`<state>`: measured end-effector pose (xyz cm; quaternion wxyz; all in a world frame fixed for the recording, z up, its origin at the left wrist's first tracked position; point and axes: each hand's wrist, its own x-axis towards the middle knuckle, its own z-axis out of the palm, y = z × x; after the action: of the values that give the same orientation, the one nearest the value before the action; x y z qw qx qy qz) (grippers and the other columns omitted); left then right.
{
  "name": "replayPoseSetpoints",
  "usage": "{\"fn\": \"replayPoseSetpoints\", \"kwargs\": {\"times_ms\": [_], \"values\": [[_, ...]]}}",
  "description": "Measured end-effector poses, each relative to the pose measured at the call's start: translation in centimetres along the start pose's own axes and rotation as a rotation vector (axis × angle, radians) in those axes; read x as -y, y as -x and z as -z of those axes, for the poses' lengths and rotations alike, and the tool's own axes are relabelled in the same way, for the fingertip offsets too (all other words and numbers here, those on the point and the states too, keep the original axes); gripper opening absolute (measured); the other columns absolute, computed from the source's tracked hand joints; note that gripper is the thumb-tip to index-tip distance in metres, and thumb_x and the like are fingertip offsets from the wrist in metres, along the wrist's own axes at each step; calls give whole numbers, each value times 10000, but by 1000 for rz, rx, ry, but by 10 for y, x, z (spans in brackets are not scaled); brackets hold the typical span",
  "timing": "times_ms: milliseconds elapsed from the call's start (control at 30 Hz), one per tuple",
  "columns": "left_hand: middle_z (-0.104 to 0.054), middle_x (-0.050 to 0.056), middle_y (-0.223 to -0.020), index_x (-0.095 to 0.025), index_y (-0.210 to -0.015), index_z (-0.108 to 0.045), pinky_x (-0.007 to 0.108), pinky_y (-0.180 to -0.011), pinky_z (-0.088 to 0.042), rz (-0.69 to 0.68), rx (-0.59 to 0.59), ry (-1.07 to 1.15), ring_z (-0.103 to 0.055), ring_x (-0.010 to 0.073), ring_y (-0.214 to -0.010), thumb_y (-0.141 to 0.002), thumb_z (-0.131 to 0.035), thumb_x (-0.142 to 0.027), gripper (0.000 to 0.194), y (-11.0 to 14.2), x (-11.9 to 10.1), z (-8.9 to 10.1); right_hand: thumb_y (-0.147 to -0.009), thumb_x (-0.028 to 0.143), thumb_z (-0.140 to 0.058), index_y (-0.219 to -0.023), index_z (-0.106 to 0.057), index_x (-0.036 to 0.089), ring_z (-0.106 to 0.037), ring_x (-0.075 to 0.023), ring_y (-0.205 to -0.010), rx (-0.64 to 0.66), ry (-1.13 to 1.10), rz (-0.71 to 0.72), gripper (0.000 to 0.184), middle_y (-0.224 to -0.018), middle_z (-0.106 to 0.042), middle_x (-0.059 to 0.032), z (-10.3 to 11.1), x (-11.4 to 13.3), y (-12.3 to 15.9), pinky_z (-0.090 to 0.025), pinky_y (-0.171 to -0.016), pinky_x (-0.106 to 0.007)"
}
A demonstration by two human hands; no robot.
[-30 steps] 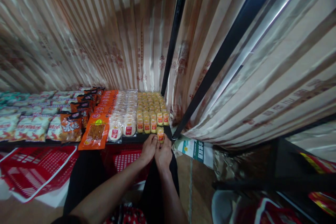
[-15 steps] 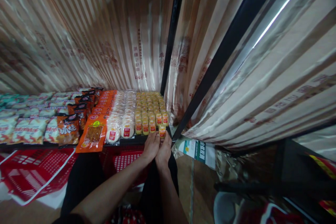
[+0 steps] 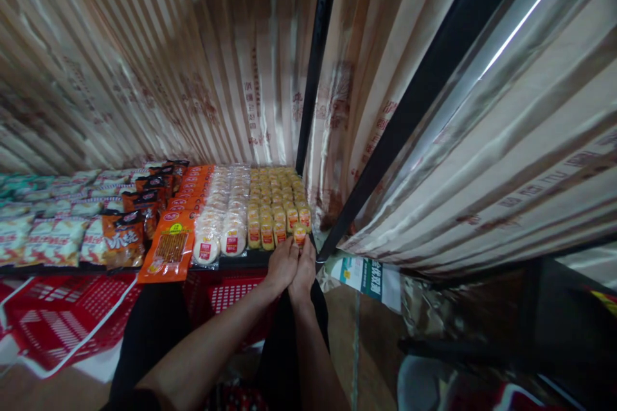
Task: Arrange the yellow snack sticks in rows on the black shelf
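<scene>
At the front right of the shelf (image 3: 258, 259), a small yellow snack pack (image 3: 299, 236) with a red label stands between the fingertips of both my hands. My left hand (image 3: 283, 264) has its fingers closed at the pack's left side. From the right, my right hand (image 3: 303, 273) grips the same pack; its lower part is hidden by the fingers. Just behind are tight rows of matching yellow packs (image 3: 267, 231). Left of them lie clear-wrapped round white crackers or cakes (image 3: 233, 241), then orange flat packets of brown sticks (image 3: 169, 245).
White snack bags (image 3: 54, 241) and orange-brown bags (image 3: 126, 241) fill the shelf's left side. Red baskets (image 3: 62, 311) stand below it. A dark post (image 3: 348, 215) rises right of my hands, with pleated printed curtains (image 3: 231, 77) behind. A printed sheet (image 3: 369, 279) lies low at right.
The yellow pack and both hands stay almost in place, with the pack slightly higher in view. The camera view has shifted slightly.
</scene>
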<state>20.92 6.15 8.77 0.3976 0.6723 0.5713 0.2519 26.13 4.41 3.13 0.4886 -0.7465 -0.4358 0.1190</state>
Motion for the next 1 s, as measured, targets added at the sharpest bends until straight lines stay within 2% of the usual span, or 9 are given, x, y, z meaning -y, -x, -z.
{"fn": "replayPoseSetpoints", "kwargs": {"times_ms": [100, 300, 400, 533, 767, 1000], "values": [[-526, 172, -1302, -55, -1235, -518, 343, -1075, -294, 5, 12, -21, -460, 218, -1239, -904, -291, -252, 448, -3, 0, 0, -847, 252, -307, -1352, -382, 124, -498, -241, -1157, -4, -1, 2, 526, -1271, -492, -176, -1, -1, -1, -420, -954, -384], [-525, 115, -1321, -146, -1251, -512, 344, -1066, -305, 60, -8, -14, -465, 203, -1237, -890, -343, -270, 417, -7, 5, 2, -853, 248, -301, -1368, -368, 184, -499, -213, -1154, 3, -22, 21, 523, -1271, -481, -135, -6, -2, -3, -414, -961, -352], [-499, 135, -1343, -116, -1269, -495, 335, -1074, -292, 55, 3, -13, -444, 205, -1257, -889, -340, -269, 438, -10, 6, 3, -845, 247, -307, -1352, -392, 155, -497, -222, -1157, -3, -30, 13, 523, -1267, -485, -155, -8, -1, -5, -419, -951, -362], [-513, 113, -1334, -146, -1253, -511, 349, -1068, -302, 65, -11, 5, -456, 206, -1246, -880, -358, -267, 421, -11, 9, 3, -841, 243, -321, -1344, -407, 169, -519, -223, -1125, -5, -51, 18, 516, -1283, -484, -150, -9, -3, -7, -422, -945, -373], [-541, 113, -1303, -139, -1235, -531, 336, -1053, -321, 13, -15, -40, -473, 202, -1223, -881, -333, -272, 427, -9, 15, 6, -824, 240, -348, -1322, -438, 145, -576, -210, -999, 22, -69, 9, 515, -1234, -508, -166, -12, -9, -12, -480, -845, -353], [-589, 91, -1241, -163, -1180, -563, 330, -1020, -362, -22, -41, -10, -522, 195, -1163, -873, -353, -259, 384, -10, 20, 5, -817, 233, -360, -1301, -463, 145, -588, -206, -953, 8, -123, 47, 503, -1238, -502, -170, -14, -10, -11, -490, -832, -373]]}}
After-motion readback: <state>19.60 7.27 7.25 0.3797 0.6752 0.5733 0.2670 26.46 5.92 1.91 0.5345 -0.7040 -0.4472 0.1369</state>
